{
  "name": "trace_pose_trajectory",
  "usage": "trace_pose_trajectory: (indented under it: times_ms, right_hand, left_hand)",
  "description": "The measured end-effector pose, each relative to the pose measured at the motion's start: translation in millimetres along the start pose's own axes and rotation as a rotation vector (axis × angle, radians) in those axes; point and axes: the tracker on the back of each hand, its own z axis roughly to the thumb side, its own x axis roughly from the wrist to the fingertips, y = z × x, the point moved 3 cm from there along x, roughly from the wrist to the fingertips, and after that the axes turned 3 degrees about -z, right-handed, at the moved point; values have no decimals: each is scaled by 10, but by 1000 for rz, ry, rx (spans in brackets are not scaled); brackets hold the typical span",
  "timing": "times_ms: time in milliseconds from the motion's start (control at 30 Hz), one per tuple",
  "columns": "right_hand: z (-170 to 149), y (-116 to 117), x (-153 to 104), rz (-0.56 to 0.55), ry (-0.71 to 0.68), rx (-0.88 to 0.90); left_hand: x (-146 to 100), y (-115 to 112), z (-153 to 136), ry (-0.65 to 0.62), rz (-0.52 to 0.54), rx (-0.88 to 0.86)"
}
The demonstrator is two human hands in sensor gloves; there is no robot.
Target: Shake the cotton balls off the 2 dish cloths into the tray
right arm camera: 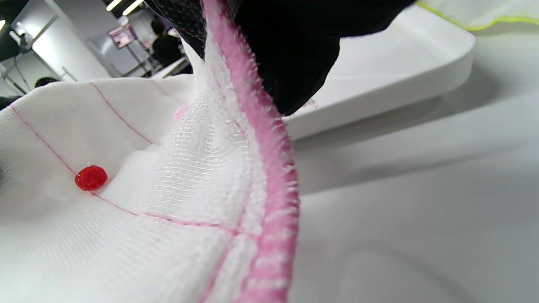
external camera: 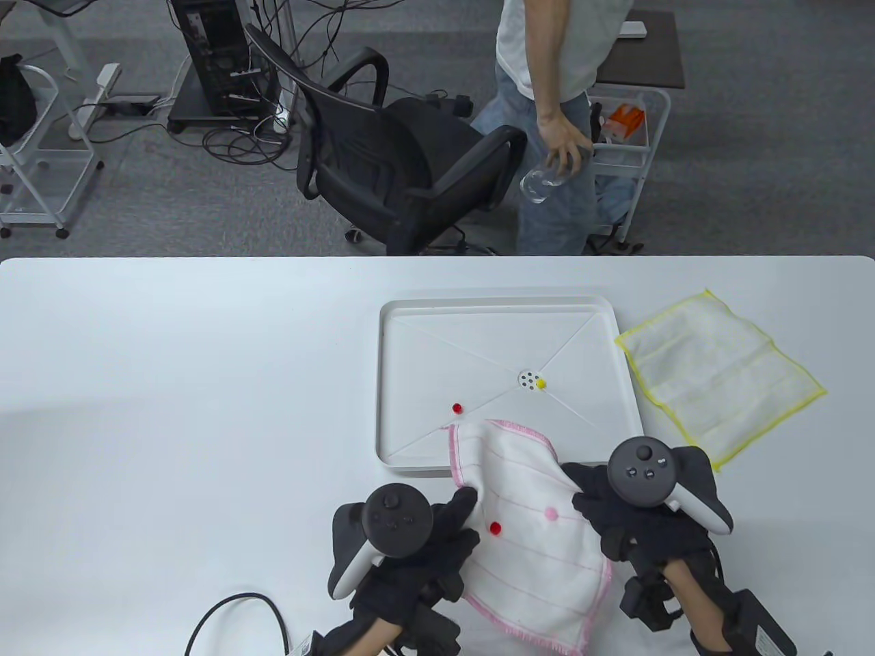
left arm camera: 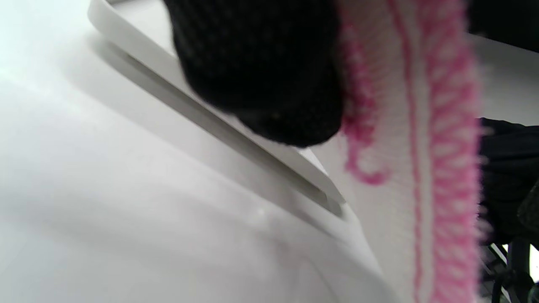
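Note:
A white dish cloth with a pink edge (external camera: 526,519) is lifted at the table's front, its far corner drooping over the near rim of the white tray (external camera: 403,383). My left hand (external camera: 454,523) pinches the cloth's left edge (left arm camera: 421,126) and my right hand (external camera: 591,502) pinches its right edge (right arm camera: 261,126). A red ball (external camera: 495,527) (right arm camera: 91,177) and a pink ball (external camera: 549,512) lie in the sagging cloth. In the tray lie a red ball (external camera: 457,408) and a yellow ball (external camera: 541,384). The yellow-edged cloth (external camera: 718,372) lies flat to the tray's right.
A black cable (external camera: 232,615) loops at the front left of the table. Beyond the far edge stand a black office chair (external camera: 383,157) and a person (external camera: 554,116) holding a clear bottle.

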Motion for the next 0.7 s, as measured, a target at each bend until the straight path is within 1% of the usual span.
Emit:
trace_pose_trajectory:
  times_ms: [133, 200, 267, 300, 367, 467, 533, 600, 700]
  right_hand:
    - [42, -232, 407, -16, 84, 47]
    - [48, -349, 663, -34, 142, 82]
    - [22, -451, 882, -64, 211, 124]
    - [2, -510, 1008, -93, 264, 160]
    - [-12, -587, 1153, -156, 301, 212]
    - [-35, -667, 1293, -256, 323, 272]
    - [-77, -703, 1334, -344, 336, 301]
    - [-116, -724, 1333, -410, 335, 341]
    - [-143, -756, 1277, -504, 273, 374]
  left_hand:
    - [299, 230, 5, 25, 93, -29]
    - [512, 327, -1, 30, 127, -63]
    - [706, 381, -16, 44, 133, -103]
    - [856, 406, -45, 76, 112, -129]
    - [1033, 413, -62, 81, 86, -185]
    - [1259, 402, -101, 101, 21, -224]
    - [1409, 412, -148, 107, 8, -242]
    - [1516, 471, -164, 110, 39, -270]
    - [1608, 533, -129, 54, 85, -233]
